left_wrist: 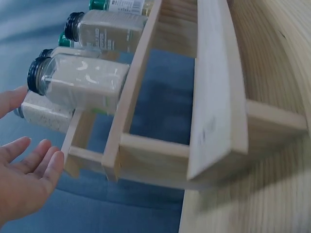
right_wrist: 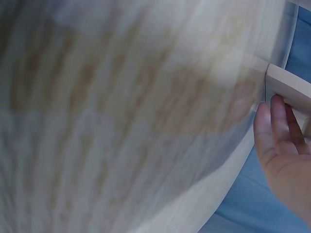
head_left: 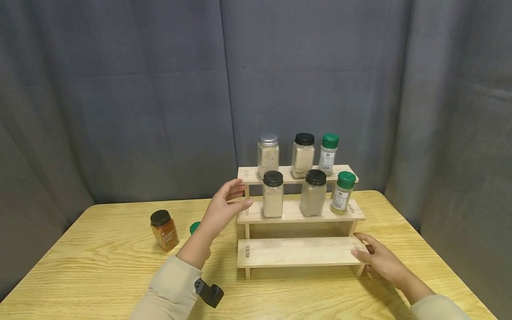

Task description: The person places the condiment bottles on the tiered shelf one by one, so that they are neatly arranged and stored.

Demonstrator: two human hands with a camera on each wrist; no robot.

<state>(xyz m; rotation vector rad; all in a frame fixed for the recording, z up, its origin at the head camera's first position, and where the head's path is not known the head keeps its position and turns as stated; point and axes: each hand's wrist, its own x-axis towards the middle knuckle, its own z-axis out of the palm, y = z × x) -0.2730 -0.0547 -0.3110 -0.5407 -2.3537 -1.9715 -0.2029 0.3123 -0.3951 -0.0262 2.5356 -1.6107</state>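
A three-tier wooden spice rack (head_left: 298,252) stands on the table. My left hand (head_left: 224,206) is at its left end, fingers loosely bent beside the top shelf and thumb by the middle one; in the left wrist view this hand (left_wrist: 29,170) holds nothing. My right hand (head_left: 380,260) grips the right end of the bottom shelf, thumb over the edge. The right wrist view shows its fingers (right_wrist: 281,126) against a wooden piece (right_wrist: 291,87). The top shelf bears a silver-lidded jar (head_left: 268,155), a black-lidded jar (head_left: 302,155) and a green-capped shaker (head_left: 328,155).
On the middle shelf are two black-lidded jars (head_left: 273,195) (left_wrist: 82,80) and a green-capped shaker (head_left: 342,193). An orange-brown spice jar (head_left: 165,231) stands on the table at left. Another green cap (head_left: 194,227) shows behind my left forearm. Grey curtains (head_left: 152,111) surround the table (head_left: 100,266).
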